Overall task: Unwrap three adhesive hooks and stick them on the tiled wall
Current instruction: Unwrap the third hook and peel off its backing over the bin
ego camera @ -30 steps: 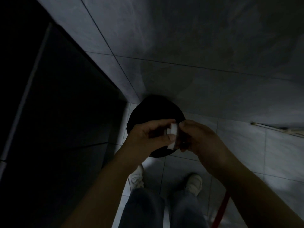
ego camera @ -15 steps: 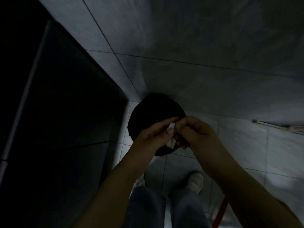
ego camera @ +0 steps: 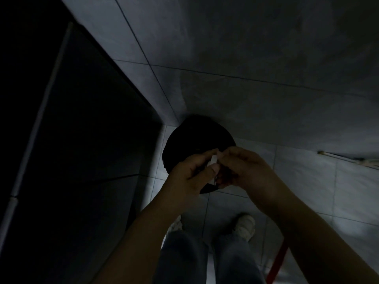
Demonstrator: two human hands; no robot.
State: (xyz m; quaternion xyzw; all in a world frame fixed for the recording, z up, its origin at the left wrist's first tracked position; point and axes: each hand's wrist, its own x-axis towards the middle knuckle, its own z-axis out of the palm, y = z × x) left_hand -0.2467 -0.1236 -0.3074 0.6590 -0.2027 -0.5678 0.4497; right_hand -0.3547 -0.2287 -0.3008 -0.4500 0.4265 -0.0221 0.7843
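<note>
- The tiled wall (ego camera: 256, 58) is filling the upper part of the view, meeting a dark panel (ego camera: 71, 150) on the left.
- The tiled floor (ego camera: 348, 191) is lying below it, dimly lit.
- A round black bin (ego camera: 194, 138) is standing on the floor in the corner where wall and dark panel meet, partly behind the hands.
- The person's legs in jeans (ego camera: 184, 259) and two pale shoes (ego camera: 245, 226) are showing at the bottom edge of the floor.
- A red strip (ego camera: 279, 261) is slanting over the floor by the right leg; what it is cannot be told.
- The left hand (ego camera: 188, 177) is pinching the small white hook piece (ego camera: 213, 161) between thumb and forefinger, above the bin.
- The right hand (ego camera: 244, 169) is curling its fingers at the same piece, fingertips touching its upper edge; the hands are meeting there.
- The hook piece is standing roughly upright between the two hands, mostly hidden; its details are too dim to tell.
</note>
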